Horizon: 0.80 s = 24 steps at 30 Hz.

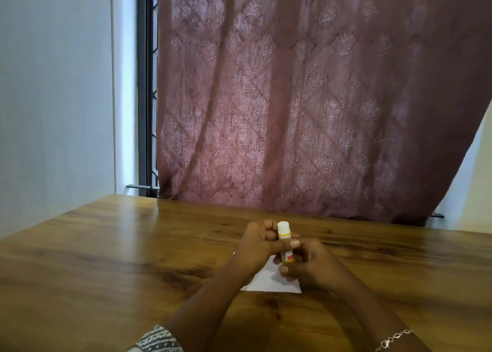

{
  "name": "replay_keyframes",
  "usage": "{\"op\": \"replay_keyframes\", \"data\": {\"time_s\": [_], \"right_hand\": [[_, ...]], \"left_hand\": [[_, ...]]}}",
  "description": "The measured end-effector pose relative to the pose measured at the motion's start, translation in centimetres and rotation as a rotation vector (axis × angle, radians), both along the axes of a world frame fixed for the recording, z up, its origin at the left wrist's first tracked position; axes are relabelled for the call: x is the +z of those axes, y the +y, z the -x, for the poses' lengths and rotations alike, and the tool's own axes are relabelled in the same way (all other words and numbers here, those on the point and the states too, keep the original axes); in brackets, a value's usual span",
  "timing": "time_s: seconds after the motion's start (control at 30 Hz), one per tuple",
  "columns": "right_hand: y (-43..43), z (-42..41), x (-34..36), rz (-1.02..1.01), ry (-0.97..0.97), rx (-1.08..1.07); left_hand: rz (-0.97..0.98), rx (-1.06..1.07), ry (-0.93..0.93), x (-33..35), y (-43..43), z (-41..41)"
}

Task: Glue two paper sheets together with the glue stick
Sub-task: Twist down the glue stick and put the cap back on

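White-capped glue stick upright in both hands' grip, seemingly above paper.

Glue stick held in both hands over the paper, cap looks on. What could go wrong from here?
1. The glue stick is held upright by the left hand and right hand; pulling off the white cap may jerk it loose.
2. The paper lies unpinned on the smooth wooden table and may slide when glued.
3. Only one sheet is clearly visible beneath the hands; a second may be hidden or misaligned.
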State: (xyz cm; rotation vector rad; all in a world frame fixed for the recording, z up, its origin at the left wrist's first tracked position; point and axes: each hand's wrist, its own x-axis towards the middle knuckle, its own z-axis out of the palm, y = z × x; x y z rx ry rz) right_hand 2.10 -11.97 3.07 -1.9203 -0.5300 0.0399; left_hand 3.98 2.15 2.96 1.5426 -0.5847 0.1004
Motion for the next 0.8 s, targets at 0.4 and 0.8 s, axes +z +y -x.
{"op": "replay_keyframes", "data": {"time_s": [0.4, 0.8], "right_hand": [[-0.37, -0.29, 0.07, -0.042, -0.002, 0.027], [-0.59, -0.72, -0.24, -0.079, 0.022, 0.047]], "left_hand": [[-0.031, 0.021, -0.035, -0.13, -0.34, 0.06], [-0.026, 0.014, -0.038, -0.11, -0.30, -0.05]]}}
